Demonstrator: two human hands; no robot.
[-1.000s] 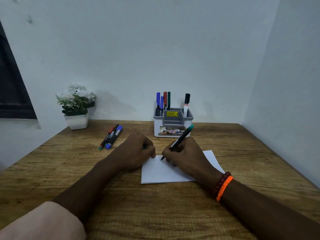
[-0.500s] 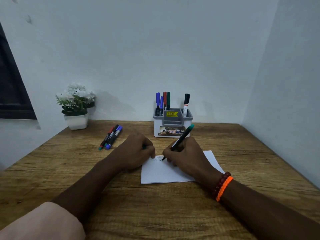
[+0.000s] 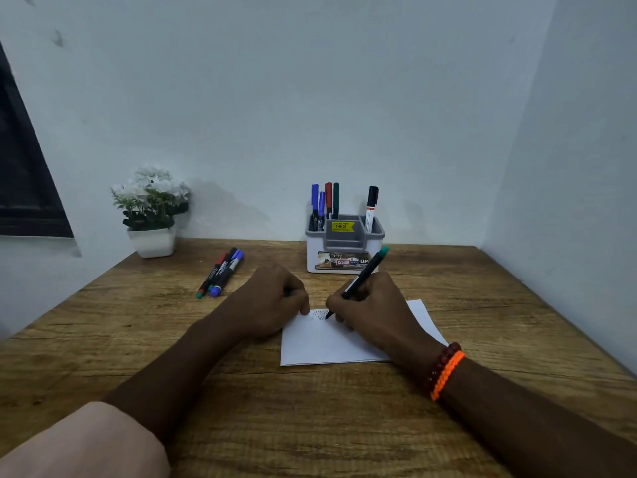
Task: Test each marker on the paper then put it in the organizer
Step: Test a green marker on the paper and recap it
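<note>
My right hand (image 3: 375, 308) grips a black marker with a green end (image 3: 365, 272), its tip touching the white paper (image 3: 331, 343) beside zigzag scribbles. My left hand (image 3: 272, 298) is curled into a fist at the paper's top left corner, with a small green piece, probably the cap, showing between its fingers. The grey and white organizer (image 3: 344, 248) stands behind the paper and holds several upright markers. Three markers (image 3: 222, 270) lie side by side on the table to the left.
A white pot of white flowers (image 3: 151, 212) sits at the back left by the wall. The wooden table (image 3: 310, 408) runs into walls at the back and right. A dark window frame (image 3: 24, 188) is at far left.
The marker tip has shifted slightly right across the paper, adding scribble. My left hand stays in place.
</note>
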